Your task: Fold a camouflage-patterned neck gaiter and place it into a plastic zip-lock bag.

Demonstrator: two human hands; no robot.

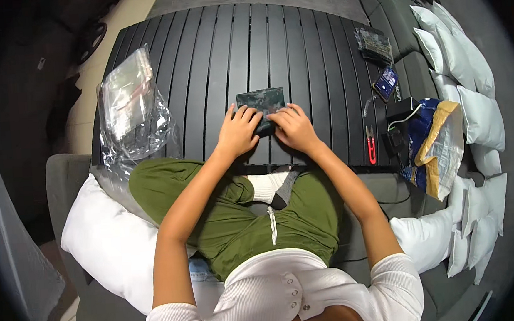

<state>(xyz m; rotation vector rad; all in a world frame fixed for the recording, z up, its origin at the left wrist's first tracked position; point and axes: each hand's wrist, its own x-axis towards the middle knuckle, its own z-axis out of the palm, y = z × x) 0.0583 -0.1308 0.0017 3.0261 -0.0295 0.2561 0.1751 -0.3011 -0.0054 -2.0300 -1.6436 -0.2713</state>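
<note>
Our left hand [238, 130] and right hand [295, 127] rest on a flat, dark, patterned packet [263, 99] on the near half of the black slatted table [315, 57]. Our fingers are slightly spread and gently bent, though we cannot tell whether they grip it

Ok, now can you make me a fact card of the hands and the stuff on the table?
Left hand: the left hand touches a flat, dark-green mottled piece, material unclear
Right hand: the right hand touches the same piece, on its right side
Grip: can't tell if the fingers pinch or just press
Table: black slatted table
Table's left side: crumpled clear plastic packaging
Table's right side: red-handled metal snips, phone with a bluish screen, dark flat packets
</note>
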